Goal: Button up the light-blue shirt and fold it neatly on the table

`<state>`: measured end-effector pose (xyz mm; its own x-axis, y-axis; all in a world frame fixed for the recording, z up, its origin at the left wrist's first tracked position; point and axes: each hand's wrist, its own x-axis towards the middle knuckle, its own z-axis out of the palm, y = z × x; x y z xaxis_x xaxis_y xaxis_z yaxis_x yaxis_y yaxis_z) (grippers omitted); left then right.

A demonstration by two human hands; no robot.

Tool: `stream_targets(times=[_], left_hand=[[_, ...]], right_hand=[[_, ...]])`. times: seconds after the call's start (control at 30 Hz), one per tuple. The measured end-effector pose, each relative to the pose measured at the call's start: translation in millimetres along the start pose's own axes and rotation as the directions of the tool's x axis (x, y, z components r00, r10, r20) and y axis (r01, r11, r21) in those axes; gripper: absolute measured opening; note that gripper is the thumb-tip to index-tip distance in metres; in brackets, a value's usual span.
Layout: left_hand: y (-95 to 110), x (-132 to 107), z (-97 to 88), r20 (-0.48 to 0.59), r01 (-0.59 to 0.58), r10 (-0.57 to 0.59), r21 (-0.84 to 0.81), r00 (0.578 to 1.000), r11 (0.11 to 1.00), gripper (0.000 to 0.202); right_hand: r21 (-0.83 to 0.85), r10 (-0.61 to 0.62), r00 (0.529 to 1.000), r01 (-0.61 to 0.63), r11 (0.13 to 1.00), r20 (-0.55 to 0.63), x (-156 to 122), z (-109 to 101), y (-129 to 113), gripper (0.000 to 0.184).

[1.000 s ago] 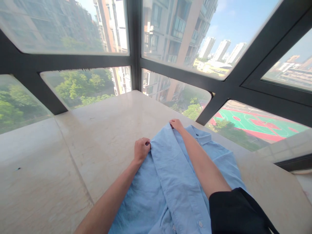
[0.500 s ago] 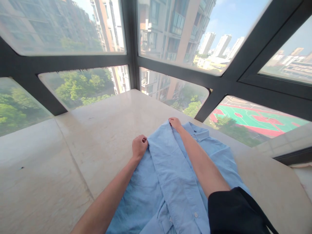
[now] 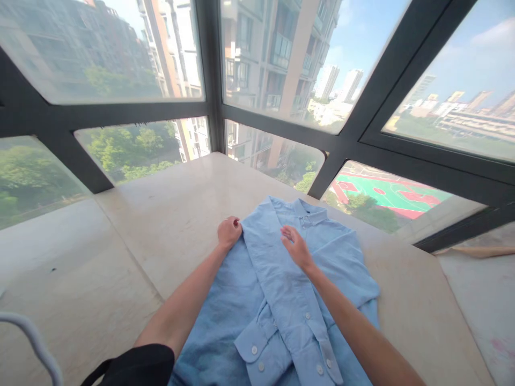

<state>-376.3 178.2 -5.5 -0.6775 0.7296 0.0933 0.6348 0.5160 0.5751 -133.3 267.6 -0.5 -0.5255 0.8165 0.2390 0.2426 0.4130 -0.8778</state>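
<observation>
A light blue button-up shirt (image 3: 281,289) lies spread on a beige stone ledge (image 3: 169,225), collar toward the window. My left hand (image 3: 228,231) is closed in a pinch on the shirt's left fold edge near the shoulder. My right hand (image 3: 295,246) lies flat with fingers stretched out on the shirt's front placket, just below the collar (image 3: 308,208). A buttoned cuff (image 3: 257,348) rests on the lower front of the shirt.
Dark-framed bay windows (image 3: 213,112) wrap the ledge at the back and right. A white curved bar, perhaps a hanger (image 3: 32,338), shows at the bottom left. Bare stone lies left of the shirt and along the right edge (image 3: 442,321).
My right hand has let go of the shirt's far edge near the collar and drawn back onto the placket, now lying flat. My left hand stays pinched on the fold.
</observation>
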Motion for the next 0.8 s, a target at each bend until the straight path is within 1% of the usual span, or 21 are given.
stream_targets(times=[0.07,0.17,0.23,0.3,0.4,0.5,0.6,0.7,0.8], left_hand=[[-2,-1,-6.6,0.044,0.008,-0.009,0.008,0.999,1.0,0.025],[-8,-7,-20.6,0.144,0.058,-0.059,0.012,0.988,0.998,0.025],[-13,-13,-30.6,0.215,0.089,-0.091,0.017,0.972,0.996,0.025],[-18,-21,-39.4,0.281,0.107,-0.111,0.029,0.953,0.994,0.026],[-25,-31,-49.4,0.349,0.134,-0.146,0.056,0.926,0.989,0.027],[-31,-39,-56.1,0.381,0.169,-0.187,0.081,0.906,0.982,0.019],[-35,-45,-60.6,0.401,0.201,-0.219,0.088,0.89,0.976,0.017],[-32,-46,-62.7,0.41,0.258,-0.259,0.058,0.874,0.964,0.018],[-23,-38,-61.1,0.414,0.335,-0.305,-0.001,0.858,0.942,0.026]], right_hand=[[-0.019,0.003,0.999,-0.004,1.0,-0.036,-53,-15,3,0.039],[-0.107,0.078,0.985,-0.095,0.99,-0.157,-125,-38,7,0.043],[-0.126,0.137,0.964,-0.169,0.978,-0.227,-160,-49,8,0.047],[-0.134,0.187,0.948,-0.227,0.965,-0.259,-184,-56,9,0.049],[-0.147,0.202,0.941,-0.248,0.957,-0.273,-204,-62,11,0.05],[-0.168,0.179,0.938,-0.236,0.957,-0.296,-213,-66,17,0.051],[-0.196,0.144,0.934,-0.216,0.957,-0.327,-219,-70,24,0.051],[-0.225,0.107,0.931,-0.194,0.955,-0.349,-223,-72,28,0.05],[-0.269,0.083,0.933,-0.185,0.945,-0.351,-224,-71,29,0.048]])
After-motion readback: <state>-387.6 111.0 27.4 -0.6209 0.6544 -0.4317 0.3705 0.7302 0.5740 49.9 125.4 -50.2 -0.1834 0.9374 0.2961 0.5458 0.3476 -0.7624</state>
